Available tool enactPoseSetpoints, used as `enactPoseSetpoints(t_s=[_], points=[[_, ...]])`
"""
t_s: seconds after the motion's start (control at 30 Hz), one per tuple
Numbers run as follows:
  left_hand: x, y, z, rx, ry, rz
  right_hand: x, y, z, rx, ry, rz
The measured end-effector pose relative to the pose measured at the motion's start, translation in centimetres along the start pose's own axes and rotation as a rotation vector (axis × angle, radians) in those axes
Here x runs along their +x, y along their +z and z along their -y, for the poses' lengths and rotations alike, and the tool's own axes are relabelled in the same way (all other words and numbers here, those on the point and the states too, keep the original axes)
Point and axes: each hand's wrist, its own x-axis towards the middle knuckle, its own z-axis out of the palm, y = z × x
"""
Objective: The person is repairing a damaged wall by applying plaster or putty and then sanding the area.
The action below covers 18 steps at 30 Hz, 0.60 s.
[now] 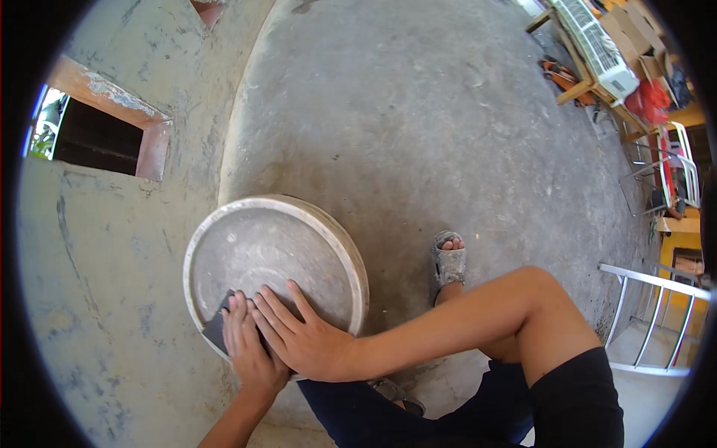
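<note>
A round, dusty grey lid [269,246] with a raised rim tops a drum-like object in front of me, beside the wall. My left hand [251,347] lies with fingers stretched flat over a dark square sheet [218,328] at the lid's near-left edge. My right hand [306,336] reaches across from the right, fingers outstretched and spread on the lid just beside the left fingers, its palm partly covering the left hand. Part of the sheet is hidden under my hands.
A grey wall [89,261] with an opening stands at left. My sandalled foot [448,265] is on the concrete floor [403,134]. At right are a wooden bench [571,93] with a white appliance, cardboard boxes [631,33], stacked chairs [680,160] and a metal rail frame [657,280].
</note>
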Motion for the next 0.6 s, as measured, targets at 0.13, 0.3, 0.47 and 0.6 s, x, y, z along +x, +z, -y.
enactPoseSetpoints(t_s=[0.13, 0.3, 0.47, 0.6], points=[[0.1, -0.2, -0.6, -0.032, -0.043, 0.032, 0.2, -0.3, -0.1, 0.012, 0.032, 0.045], [0.3, -0.4, -0.3, -0.076, -0.069, 0.003, 1.0, -0.8, -0.1, 0.006, 0.025, 0.083], [0.7, -0.4, -0.2, -0.147, -0.069, -0.010, 1.5, -1.7, 0.3, 0.057, 0.095, 0.103], [0.2, -0.7, 0.0, -0.142, -0.107, -0.012, 2.3, -2.0, 1.1, 0.068, 0.115, 0.160]])
